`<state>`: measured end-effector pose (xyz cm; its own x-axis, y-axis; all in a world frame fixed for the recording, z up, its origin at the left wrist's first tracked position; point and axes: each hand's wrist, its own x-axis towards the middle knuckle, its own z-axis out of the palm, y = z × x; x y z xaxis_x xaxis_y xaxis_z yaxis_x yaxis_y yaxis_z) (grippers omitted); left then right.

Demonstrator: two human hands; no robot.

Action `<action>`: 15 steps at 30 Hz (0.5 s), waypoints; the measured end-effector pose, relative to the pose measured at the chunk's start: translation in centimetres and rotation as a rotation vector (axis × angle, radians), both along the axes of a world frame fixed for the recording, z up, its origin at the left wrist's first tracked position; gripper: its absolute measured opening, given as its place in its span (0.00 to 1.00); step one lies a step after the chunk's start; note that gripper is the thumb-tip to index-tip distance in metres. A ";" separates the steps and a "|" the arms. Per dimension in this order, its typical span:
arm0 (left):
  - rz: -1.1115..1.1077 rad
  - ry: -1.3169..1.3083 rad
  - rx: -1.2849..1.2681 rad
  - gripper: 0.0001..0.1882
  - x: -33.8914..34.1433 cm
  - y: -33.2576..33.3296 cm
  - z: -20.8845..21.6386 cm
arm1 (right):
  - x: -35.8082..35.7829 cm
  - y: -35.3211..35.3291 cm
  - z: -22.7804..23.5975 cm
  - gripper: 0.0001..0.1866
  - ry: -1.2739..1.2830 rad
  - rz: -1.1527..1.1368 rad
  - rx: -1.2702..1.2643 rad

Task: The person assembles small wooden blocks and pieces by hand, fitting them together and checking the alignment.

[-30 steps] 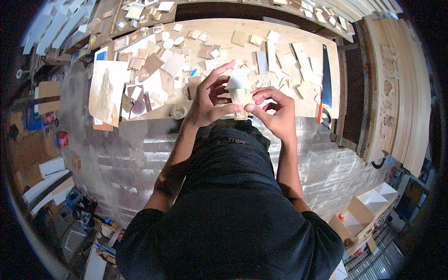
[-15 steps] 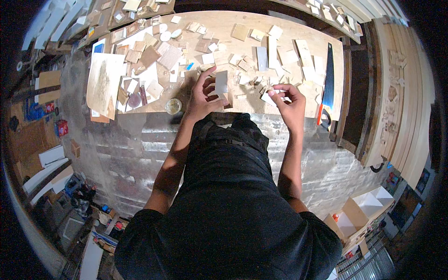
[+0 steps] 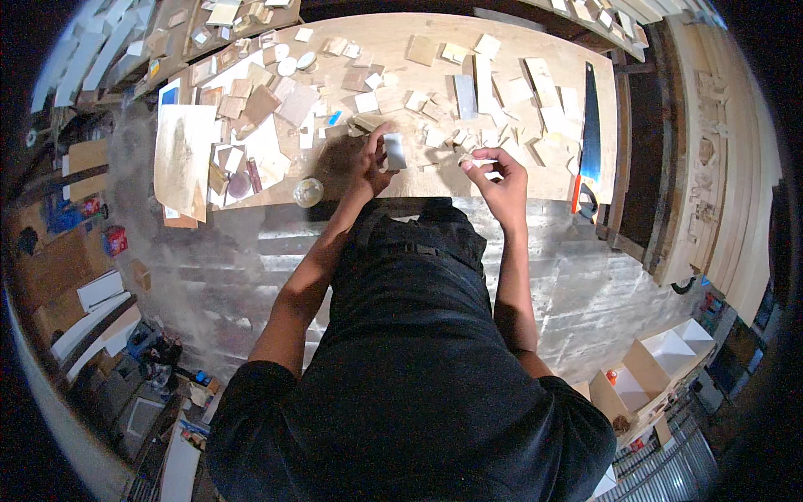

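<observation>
Pale flat wood rectangle (image 3: 394, 152) in L hand (image 3: 374, 159) grip, w/ R hand (image 3: 499, 178) pinched.

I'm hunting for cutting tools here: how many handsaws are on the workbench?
1. The handsaw lies along the right end of the workbench, blade pointing away, its orange-and-black handle nearest the person. Others may be hidden under the wood scraps.

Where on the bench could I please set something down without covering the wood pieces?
The workbench is bare along its near edge, between the glass jar and the handsaw, below both hands. The back and left, around the large board, are crowded with scraps.
</observation>
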<state>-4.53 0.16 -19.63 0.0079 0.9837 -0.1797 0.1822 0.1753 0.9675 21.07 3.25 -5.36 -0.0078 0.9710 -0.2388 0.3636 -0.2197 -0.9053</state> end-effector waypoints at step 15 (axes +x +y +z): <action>-0.152 0.265 0.240 0.46 -0.5 -1.0 -4.5 | 2.1 -0.1 -1.0 0.14 0.016 -0.038 -0.009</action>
<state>-5.01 -0.83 -24.10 0.1406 0.9893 0.0400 0.4382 -0.0984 0.8935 23.17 3.16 -6.40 0.0248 0.9685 -0.2478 0.3405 -0.2412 -0.9088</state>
